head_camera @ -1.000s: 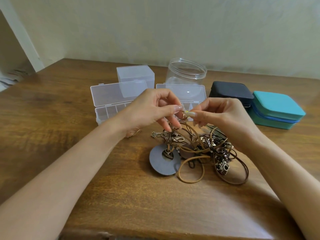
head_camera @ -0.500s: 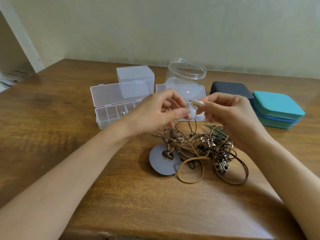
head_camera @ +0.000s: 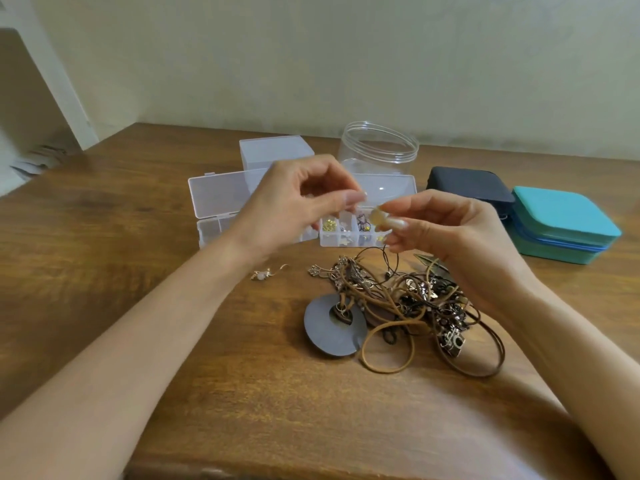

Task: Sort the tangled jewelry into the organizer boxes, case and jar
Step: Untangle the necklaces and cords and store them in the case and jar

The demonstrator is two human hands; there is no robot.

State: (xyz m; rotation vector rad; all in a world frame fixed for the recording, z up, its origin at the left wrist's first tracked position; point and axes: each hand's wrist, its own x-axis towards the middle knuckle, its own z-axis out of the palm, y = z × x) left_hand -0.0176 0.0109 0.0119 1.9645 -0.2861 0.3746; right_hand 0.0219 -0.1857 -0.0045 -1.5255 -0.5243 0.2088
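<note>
A tangle of brown cords, chains and charms (head_camera: 408, 303) lies on the wooden table, with a grey disc pendant (head_camera: 330, 327) at its left. My right hand (head_camera: 446, 233) pinches a small gold piece (head_camera: 376, 216) above the pile, over the right open organizer box (head_camera: 349, 233), whose compartments hold small items. My left hand (head_camera: 294, 202) hovers just left of it, thumb and fingers curled together; whether it touches the piece is unclear. A second open organizer box (head_camera: 214, 209) sits partly behind the left hand.
A shut clear box (head_camera: 273, 152) and an open clear jar (head_camera: 377, 150) stand at the back. A dark case (head_camera: 467, 188) and a teal case (head_camera: 561, 226) sit shut at the right. A small loose earring (head_camera: 266, 273) lies under my left wrist.
Both hands have risen from the tangle and moved toward the right organizer box, my right hand carrying the small gold piece free of the cords. The compartments now show below the hands.
</note>
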